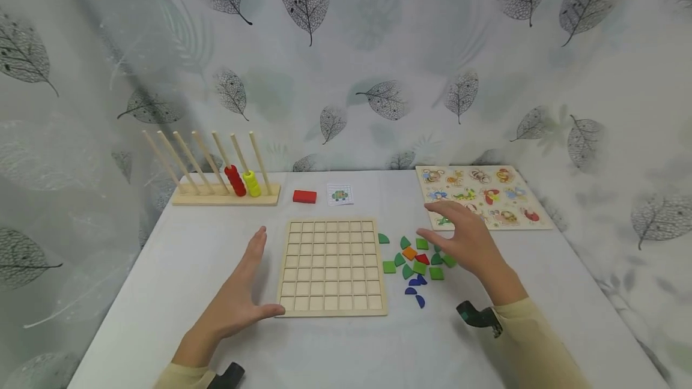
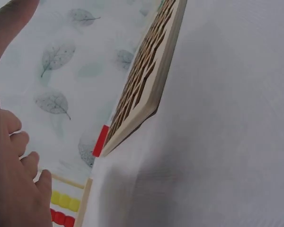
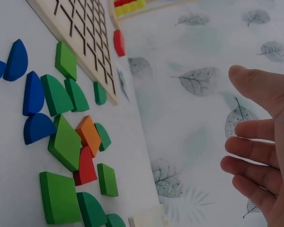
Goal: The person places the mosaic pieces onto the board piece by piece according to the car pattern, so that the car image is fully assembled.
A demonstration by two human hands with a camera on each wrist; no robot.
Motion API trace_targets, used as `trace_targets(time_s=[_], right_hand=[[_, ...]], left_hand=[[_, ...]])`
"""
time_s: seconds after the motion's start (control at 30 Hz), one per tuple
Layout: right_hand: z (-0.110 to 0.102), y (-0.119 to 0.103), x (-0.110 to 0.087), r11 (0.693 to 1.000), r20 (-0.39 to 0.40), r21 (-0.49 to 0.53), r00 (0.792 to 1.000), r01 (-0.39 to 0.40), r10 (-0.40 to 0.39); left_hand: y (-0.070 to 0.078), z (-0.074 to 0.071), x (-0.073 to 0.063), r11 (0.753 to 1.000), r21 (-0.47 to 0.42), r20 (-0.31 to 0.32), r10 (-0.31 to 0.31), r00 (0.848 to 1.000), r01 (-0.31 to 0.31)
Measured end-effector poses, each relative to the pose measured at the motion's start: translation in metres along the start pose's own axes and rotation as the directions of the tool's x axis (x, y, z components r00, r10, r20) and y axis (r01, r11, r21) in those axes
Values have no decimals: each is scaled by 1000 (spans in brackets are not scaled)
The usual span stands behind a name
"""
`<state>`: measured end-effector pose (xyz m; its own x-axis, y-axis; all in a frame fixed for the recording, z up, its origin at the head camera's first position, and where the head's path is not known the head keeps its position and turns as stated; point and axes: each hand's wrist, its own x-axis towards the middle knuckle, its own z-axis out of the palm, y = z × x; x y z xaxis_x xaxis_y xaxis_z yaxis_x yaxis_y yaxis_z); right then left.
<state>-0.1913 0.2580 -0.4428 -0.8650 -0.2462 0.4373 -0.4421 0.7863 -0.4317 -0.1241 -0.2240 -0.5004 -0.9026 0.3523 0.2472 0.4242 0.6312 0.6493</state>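
Observation:
A wooden grid board (image 1: 332,268) with square cells lies on the table between both hands. My left hand (image 1: 232,299) hovers at the board's left side, fingers extended and thumb spread toward its lower left corner; it holds nothing, and whether the thumb touches the board I cannot tell. To the right of the board lie loose flat pieces: green squares (image 3: 60,197), green quarter rounds (image 3: 56,94), an orange piece (image 3: 88,133), a red piece (image 3: 85,166) and several blue pieces (image 3: 39,128). Above and right of them my right hand (image 1: 469,239) is held with spread, relaxed fingers and nothing in it.
A wooden peg stand (image 1: 227,199) with red and yellow beads is at the back left. A red block (image 1: 304,197) and a small picture card (image 1: 340,194) lie behind the grid board. An animal picture board (image 1: 519,225) lies at the back right, partly behind the right hand.

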Motion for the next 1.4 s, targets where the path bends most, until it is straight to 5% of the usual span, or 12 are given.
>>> trace_targets(time_s=[0.53, 1.4], right_hand=[[24, 2, 5, 999, 85, 37, 996, -4, 0], [62, -1, 10, 993, 250, 113, 968, -37, 8]], left_hand=[[-9, 25, 3, 999, 29, 59, 44, 997, -46], [-9, 36, 0, 945, 288, 101, 131, 986, -155]])
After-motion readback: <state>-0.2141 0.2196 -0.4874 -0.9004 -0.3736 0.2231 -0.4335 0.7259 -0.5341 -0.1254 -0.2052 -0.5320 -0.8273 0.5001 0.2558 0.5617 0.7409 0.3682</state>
